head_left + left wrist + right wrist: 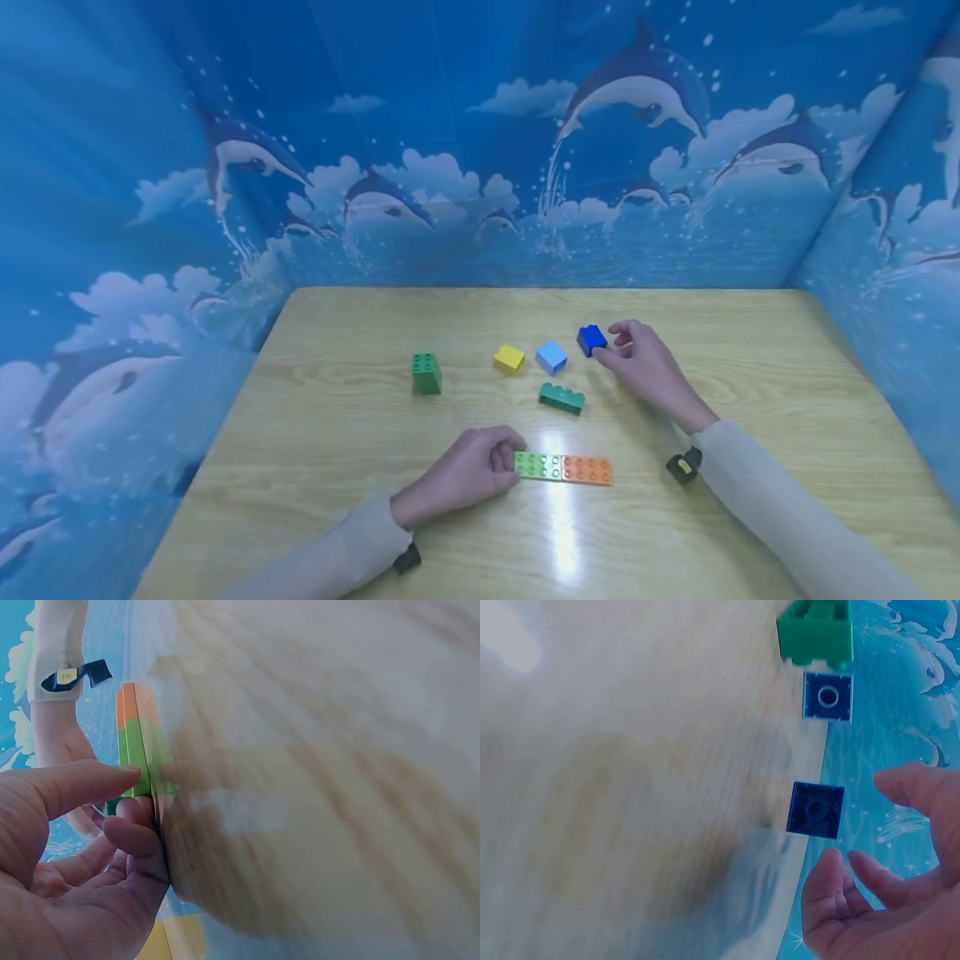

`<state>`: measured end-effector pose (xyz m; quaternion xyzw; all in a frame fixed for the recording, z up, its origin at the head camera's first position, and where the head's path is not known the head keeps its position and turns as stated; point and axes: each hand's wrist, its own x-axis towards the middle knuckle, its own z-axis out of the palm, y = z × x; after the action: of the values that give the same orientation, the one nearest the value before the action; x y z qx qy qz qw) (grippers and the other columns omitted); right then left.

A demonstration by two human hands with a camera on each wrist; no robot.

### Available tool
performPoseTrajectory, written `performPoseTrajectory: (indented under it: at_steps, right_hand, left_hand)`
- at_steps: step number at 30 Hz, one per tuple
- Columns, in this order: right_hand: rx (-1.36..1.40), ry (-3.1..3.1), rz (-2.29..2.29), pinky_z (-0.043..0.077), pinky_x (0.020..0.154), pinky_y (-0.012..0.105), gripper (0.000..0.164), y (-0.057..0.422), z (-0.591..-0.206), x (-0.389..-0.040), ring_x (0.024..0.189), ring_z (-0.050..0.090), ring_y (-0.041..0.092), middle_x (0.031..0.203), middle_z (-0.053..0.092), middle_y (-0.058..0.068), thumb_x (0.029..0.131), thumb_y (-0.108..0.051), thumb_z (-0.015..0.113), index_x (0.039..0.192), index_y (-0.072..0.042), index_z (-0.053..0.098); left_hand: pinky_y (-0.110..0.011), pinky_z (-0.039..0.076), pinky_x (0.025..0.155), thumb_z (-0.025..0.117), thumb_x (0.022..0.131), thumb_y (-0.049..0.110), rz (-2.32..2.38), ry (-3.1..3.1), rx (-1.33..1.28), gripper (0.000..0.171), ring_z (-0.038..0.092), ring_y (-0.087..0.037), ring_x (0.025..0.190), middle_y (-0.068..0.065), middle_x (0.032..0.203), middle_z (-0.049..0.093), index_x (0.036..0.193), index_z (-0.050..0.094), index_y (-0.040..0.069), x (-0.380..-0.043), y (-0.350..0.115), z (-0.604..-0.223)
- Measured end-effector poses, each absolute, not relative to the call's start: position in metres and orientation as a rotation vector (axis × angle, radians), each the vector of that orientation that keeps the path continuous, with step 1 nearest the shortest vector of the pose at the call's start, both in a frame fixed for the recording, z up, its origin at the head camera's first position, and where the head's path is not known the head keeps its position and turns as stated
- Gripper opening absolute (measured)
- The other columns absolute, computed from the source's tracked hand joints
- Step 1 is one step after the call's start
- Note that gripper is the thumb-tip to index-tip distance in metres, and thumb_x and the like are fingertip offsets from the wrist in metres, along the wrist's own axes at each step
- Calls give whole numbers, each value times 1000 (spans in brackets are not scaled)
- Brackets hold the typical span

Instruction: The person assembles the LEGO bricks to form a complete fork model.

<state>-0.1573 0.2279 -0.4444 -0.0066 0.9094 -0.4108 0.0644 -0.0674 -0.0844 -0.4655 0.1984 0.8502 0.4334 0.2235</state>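
My left hand point(468, 467) pinches the left end of a light green toy brick point(538, 466) between thumb and fingers. An orange brick point(587, 470) lies end to end with it, making one flat row on the table. In the left wrist view, the thumb presses the near end of the light green brick point(135, 750). My right hand point(648, 362) reaches beside a dark blue brick point(591, 339), its thumb and fingers spread apart. The right wrist view shows a gap between the fingers and the dark blue brick point(816, 810), whose hollow underside faces that camera.
A light blue brick point(551, 357) and a yellow brick point(509, 359) lie left of the dark blue one. A dark green brick point(562, 398) lies in front of them. Farther left stands a tall green block point(427, 375). A dolphin-print curtain point(465, 150) surrounds the wooden table point(322, 417).
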Motion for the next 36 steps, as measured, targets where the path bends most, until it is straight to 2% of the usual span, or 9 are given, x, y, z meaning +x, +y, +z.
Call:
performPoseTrajectory:
  at_steps: [7,14,19,25,36]
  right_hand:
    - [-56,2738,-1223,54,105,62,70,223,-447,-175,130,58,47,142,57,30,107,-37,73,157,5,47]
    - [-78,2727,-1185,53,102,62,75,221,-453,-183,126,59,47,137,60,31,106,-40,74,161,2,45]
    - [-131,2747,-1127,55,100,61,69,223,-453,-183,124,61,46,140,61,30,107,-36,72,162,-2,48]
    - [-138,2775,-1065,57,100,61,57,226,-450,-180,125,63,47,141,61,32,107,-28,69,154,0,55]
    - [-50,2732,-1024,57,98,60,59,234,-447,-171,121,64,47,134,64,32,107,-36,67,148,5,52]
  left_hand:
    - [-23,59,74,85,88,-2,1186,2351,562,40,65,-7,79,9,89,67,126,74,4,-68,-87,-467]
    - [-23,59,74,85,88,-2,1191,2359,606,39,64,-5,79,9,89,67,126,73,3,-69,-87,-469]
    - [-22,59,74,84,89,-2,1190,2353,631,40,63,-5,78,8,89,67,127,73,1,-69,-86,-468]
    - [-22,59,74,83,89,-3,1192,2334,612,41,63,-6,78,7,89,66,128,72,0,-69,-85,-464]
    - [-23,59,76,85,91,3,1164,2331,584,43,64,-7,81,8,90,66,131,71,2,-69,-84,-464]
